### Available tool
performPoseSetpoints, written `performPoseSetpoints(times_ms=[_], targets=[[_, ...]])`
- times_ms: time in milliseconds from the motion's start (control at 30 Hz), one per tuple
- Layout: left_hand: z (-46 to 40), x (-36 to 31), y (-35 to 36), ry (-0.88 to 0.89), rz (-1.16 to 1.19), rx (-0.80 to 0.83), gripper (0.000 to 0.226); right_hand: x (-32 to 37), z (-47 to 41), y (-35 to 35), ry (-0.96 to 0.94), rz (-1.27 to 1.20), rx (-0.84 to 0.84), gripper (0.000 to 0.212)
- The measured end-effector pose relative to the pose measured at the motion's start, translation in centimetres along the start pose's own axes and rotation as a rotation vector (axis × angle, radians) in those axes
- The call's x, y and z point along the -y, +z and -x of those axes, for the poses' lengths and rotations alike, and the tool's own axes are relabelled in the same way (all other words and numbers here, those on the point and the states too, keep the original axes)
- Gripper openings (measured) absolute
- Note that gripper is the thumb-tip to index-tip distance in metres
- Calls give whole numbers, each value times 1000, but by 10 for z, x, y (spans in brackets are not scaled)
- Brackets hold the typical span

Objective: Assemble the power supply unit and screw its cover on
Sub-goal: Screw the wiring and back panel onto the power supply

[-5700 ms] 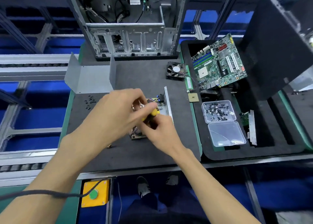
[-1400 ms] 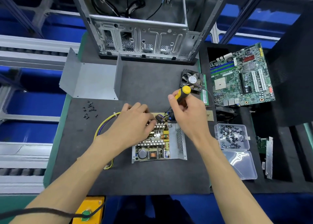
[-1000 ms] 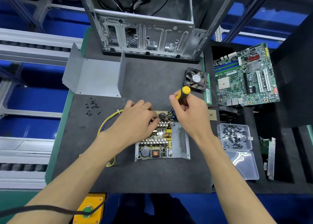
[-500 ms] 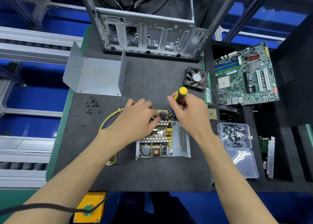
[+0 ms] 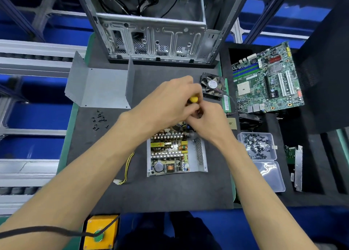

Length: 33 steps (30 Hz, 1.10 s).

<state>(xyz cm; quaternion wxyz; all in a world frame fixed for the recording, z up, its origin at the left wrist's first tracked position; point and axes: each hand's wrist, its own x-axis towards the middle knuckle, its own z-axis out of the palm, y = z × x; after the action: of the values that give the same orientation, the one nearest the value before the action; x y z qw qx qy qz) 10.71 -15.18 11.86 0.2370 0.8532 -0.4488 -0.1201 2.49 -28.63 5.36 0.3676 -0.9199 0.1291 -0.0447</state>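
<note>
Screwdriver point(image 5: 193, 99) work at the far end of the power supply unit point(image 5: 176, 149): that's my read of the step, you're driving or seating a fastener on the board side, cover not on yet.

Your left hand point(image 5: 168, 102) is curled over the yellow handle top, your right hand point(image 5: 207, 123) is closed low around the shaft. Both fists are tight. Tip and screw are hidden under your fingers, so I can't tell whether it's engaged.

The unit sits open on the dark mat point(image 5: 170, 193), right under and just in front of both hands. Board is exposed, perforated side wall to your right, yellow cable point(image 5: 126, 166) trailing out on your left.

The grey bent cover point(image 5: 100, 88) lies well apart, at the back left of the mat. Loose screws point(image 5: 99, 119) sit just in front of it, and there are more in the open plastic box point(image 5: 256, 145) on your right.

Next, probably: finish this fastener, free 1 hand, fetch the cover, and line up its holes before starting any screw. Keep the cable clear of the cover edges.
</note>
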Motion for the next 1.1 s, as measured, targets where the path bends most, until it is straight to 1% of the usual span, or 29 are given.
performPoseSetpoints(times_ms=[67, 100, 133, 200, 267, 333, 367, 433, 500, 533, 567, 600, 633, 667, 733, 767, 833, 867, 933, 967, 1033, 1100], targets=[[-1, 0, -6, 51, 1, 112, 22, -4, -2, -5, -33, -109, -3, 19], [-1, -2, -9, 56, 14, 135, 26, -7, -3, -7, -39, -139, 5, 13], [0, -3, -9, 55, 19, 115, 28, -8, -5, -9, -38, -151, 20, 9], [-2, -7, -7, 3, -32, 17, 31, -7, -7, -11, -42, -165, 59, 6], [-8, -8, -9, -62, -120, -40, 28, -5, -10, -12, -58, -172, 70, 17], [-12, -7, -12, -47, -88, 12, 14, -4, -11, -13, -54, -171, 74, 17], [-13, -8, -15, -18, -56, 66, 12, -5, -11, -12, -52, -182, 71, 15], [-11, -10, -17, 4, 4, 108, 21, -9, -13, -13, -49, -199, 86, 20], [-10, -10, -16, -60, 13, 23, 30, -10, -13, -15, -56, -211, 114, 29], [-11, -9, -15, -88, 2, -11, 30, -10, -12, -16, -62, -233, 117, 32], [-12, -7, -15, -95, 3, -5, 24, -9, -12, -17, -60, -245, 113, 34], [-13, -7, -15, -74, 13, 33, 17, -8, -12, -18, -55, -243, 105, 33], [-13, -9, -16, -44, 16, 76, 17, -8, -13, -18, -51, -225, 99, 32], [-13, -10, -16, -21, 11, 97, 21, -8, -13, -18, -50, -209, 102, 30], [-13, -11, -15, -60, -14, 57, 25, -9, -14, -18, -51, -190, 132, 16], [-13, -10, -16, -82, -29, 44, 23, -9, -14, -18, -55, -190, 135, 16], [-13, -11, -15, -59, -42, 86, 16, -9, -14, -19, -60, -186, 121, 25], [-13, -11, -15, -36, -40, 106, 20, -9, -14, -20, -57, -180, 119, 23], [-11, -11, -16, -50, -45, 69, 25, -7, -14, -18, -60, -164, 139, 13], [-11, -11, -17, -68, -55, 50, 23, -6, -14, -18, -61, -172, 146, 15], [-11, -12, -17, -56, -51, 84, 17, -6, -14, -18, -54, -191, 143, 25], [-10, -15, -17, -37, -39, 103, 24, -8, -15, -18, -56, -174, 146, 36]])
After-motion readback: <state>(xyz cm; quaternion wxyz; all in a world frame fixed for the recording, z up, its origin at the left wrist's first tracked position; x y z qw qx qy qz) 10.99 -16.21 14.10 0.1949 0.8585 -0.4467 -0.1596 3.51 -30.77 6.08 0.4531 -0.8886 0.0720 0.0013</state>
